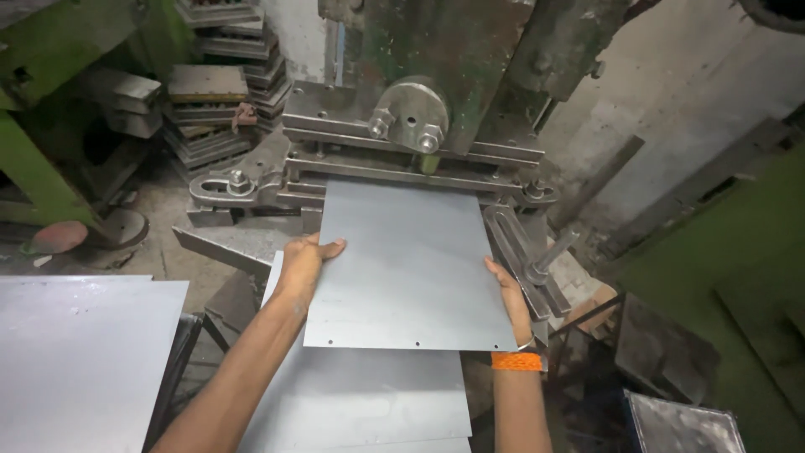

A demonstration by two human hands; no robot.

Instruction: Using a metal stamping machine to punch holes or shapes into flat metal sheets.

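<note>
Fingers: our left hand (303, 262) clasps the left edge of the grey metal sheet (407, 268), thumb on top and fingers curled under; our right hand (510, 294) presses against the right edge, fingers hidden beneath it, so we cannot tell how far they wrap.
Sheet position: it lies flat between both hands, its far edge pushed in under the clamp bar of the press machine (411, 134), its near edge with small punched holes toward us.
Handling: we judge it thin, stiff and fairly light, smooth enough to slide, with sharp edges; it is best held at mid-length on both side edges, as it is now.
Beneath: a stack of sheets (369, 403) lies just under the held one.
Left side: another sheet pile (80, 352) sits well apart.
Wrist: an orange band (516, 361) circles our right wrist.
</note>
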